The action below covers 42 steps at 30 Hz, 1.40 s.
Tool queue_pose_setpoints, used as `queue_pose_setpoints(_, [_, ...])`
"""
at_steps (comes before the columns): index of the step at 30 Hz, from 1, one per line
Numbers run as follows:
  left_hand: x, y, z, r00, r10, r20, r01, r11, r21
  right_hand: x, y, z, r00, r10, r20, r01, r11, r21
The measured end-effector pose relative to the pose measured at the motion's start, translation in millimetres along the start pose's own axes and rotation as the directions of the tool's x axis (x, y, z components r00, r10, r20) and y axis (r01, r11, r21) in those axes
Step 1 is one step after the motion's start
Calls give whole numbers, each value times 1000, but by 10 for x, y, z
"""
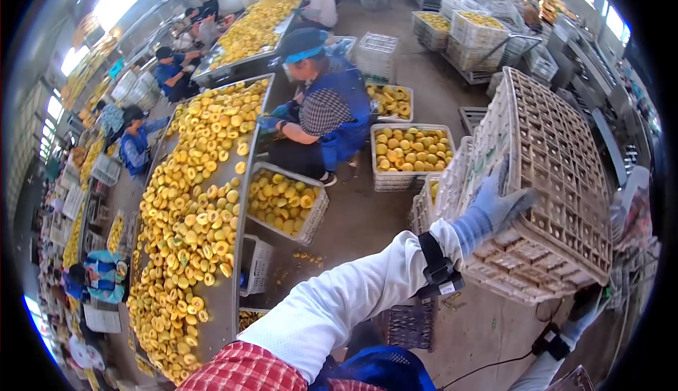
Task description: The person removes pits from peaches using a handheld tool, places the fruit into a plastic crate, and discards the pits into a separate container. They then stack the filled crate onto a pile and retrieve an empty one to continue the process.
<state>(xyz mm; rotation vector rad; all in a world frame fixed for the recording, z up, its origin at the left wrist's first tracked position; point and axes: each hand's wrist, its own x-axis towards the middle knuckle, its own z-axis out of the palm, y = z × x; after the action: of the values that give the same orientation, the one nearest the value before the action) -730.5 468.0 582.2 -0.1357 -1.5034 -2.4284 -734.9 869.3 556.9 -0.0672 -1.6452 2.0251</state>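
A large, dirty white plastic crate (558,172) with a slotted, gridded face is tilted at the right. My left hand (494,204), in a grey-blue glove, grips its near left edge, thumb spread across the gridded side. Under the crate's lower right corner is my right hand (587,303); its fingers are mostly hidden. Behind the crate's left side, other pale crates (455,179) show in part. Black devices are strapped to both my wrists, with a cable at the right one.
A long metal table (226,306) at the left bears many yellow halved fruits (191,250). A person in blue (321,101) sits beside it. Fruit-filled crates (406,179) stand on the floor (353,214). Loaded crates (480,34) sit on a cart behind; more people work farther back.
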Motion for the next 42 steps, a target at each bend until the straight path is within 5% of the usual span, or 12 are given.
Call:
queue_pose_setpoints(2, [-300,372,-26,999,41,-24,-36,983,179,-260,-240,148,990,-141,-12,133,957,-257])
queue_pose_setpoints(9, [-2158,1129,-366,964,153,-219,-107,972,209,-1431,-722,699,958,-218,187,241,965,-104])
queue_pose_setpoints(14, [-3682,1757,-579,829,318,-459,-197,936,292,-2177,-872,1340,861,-184,474,175,983,65])
queue_pose_setpoints(18, [-5079,2158,-383,544,467,-697,-170,875,453,-2980,-982,1924,628,-135,766,-13,983,184])
queue_pose_setpoints(22, [-6307,2222,-62,146,570,-808,80,808,584,-3999,-896,2333,262,-65,963,-305,941,147])
queue_pose_setpoints(25, [-7015,2374,422,-195,477,-857,-123,855,504,-4953,-837,2441,-76,-31,997,-492,871,-11])
queue_pose_setpoints(28, [-7527,2252,938,-531,335,-778,-77,896,438,-5981,-895,2317,-378,98,921,-626,706,-332])
queue_pose_setpoints(30, [-7714,2183,1221,-694,210,-689,-114,913,393,-6580,-1030,2116,-579,184,794,-551,630,-548])
queue_pose_setpoints(33, [-7962,1930,1589,-879,185,-439,-19,907,421,-7219,-1142,1756,-836,273,476,-126,748,-651])
queue_pose_setpoints(35, [-8179,1776,1861,-918,142,-371,-31,906,423,-7523,-1182,1470,-954,181,240,-36,723,-690])
queue_pose_setpoints(38, [-8426,1553,2255,-935,38,-352,-124,896,427,-7761,-1111,1014,-988,116,-104,148,491,-859])
queue_pose_setpoints(42, [-8889,865,2740,-975,45,-219,-31,943,332,-7965,-699,358,-908,214,-361,419,495,-761])
